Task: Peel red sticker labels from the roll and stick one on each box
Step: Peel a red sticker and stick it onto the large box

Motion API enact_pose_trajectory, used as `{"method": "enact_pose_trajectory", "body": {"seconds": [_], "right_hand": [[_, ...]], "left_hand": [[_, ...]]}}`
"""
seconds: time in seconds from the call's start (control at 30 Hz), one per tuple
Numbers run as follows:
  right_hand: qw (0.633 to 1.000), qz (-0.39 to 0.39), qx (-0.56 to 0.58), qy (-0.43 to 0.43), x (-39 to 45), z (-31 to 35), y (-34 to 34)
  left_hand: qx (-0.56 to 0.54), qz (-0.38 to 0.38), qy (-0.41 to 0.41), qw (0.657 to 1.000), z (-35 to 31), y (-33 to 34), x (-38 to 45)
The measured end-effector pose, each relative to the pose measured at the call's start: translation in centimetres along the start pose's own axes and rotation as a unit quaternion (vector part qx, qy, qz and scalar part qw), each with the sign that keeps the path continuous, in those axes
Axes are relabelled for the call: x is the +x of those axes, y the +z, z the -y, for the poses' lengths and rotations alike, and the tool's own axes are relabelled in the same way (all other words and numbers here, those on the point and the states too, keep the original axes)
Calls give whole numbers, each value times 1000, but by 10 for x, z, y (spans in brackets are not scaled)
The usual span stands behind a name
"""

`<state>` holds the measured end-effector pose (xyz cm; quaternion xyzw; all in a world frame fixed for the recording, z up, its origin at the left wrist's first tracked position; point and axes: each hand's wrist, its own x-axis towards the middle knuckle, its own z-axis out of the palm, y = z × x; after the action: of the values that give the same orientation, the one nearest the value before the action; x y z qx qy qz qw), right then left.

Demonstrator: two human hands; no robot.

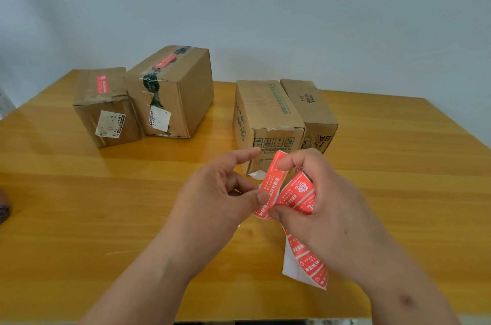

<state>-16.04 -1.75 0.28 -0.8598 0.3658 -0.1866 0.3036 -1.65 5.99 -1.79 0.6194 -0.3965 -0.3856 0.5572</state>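
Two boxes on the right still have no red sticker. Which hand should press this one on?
Left, probably. The left hand pinches the sticker being peeled, while the right hand holds the strip. The bare boxes sit just beyond.

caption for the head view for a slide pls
Both hands, left and right, peel a red label off the strip; two of four boxes already labelled.

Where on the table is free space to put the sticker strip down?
The table is bare left of the hands, in front of the two stickered boxes, and at the right edge beyond the printed boxes. The middle is crowded: left hand, right hand, sticker strip.
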Motion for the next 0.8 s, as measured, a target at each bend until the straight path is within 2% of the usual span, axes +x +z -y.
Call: {"method": "enact_pose_trajectory", "body": {"seconds": [0.33, 0.6, 0.8], "right_hand": [[999, -33, -11, -34, 0, -4, 2], [999, -29, -18, -38, -2, -2, 2], [999, -14, 25, -33, -4, 1, 0]], "left_hand": [[-74, -21, -17, 997, 4, 3, 4], [-106, -32, -30, 993, 7, 5, 6], [-127, -59, -36, 989, 10, 5, 8]]}}
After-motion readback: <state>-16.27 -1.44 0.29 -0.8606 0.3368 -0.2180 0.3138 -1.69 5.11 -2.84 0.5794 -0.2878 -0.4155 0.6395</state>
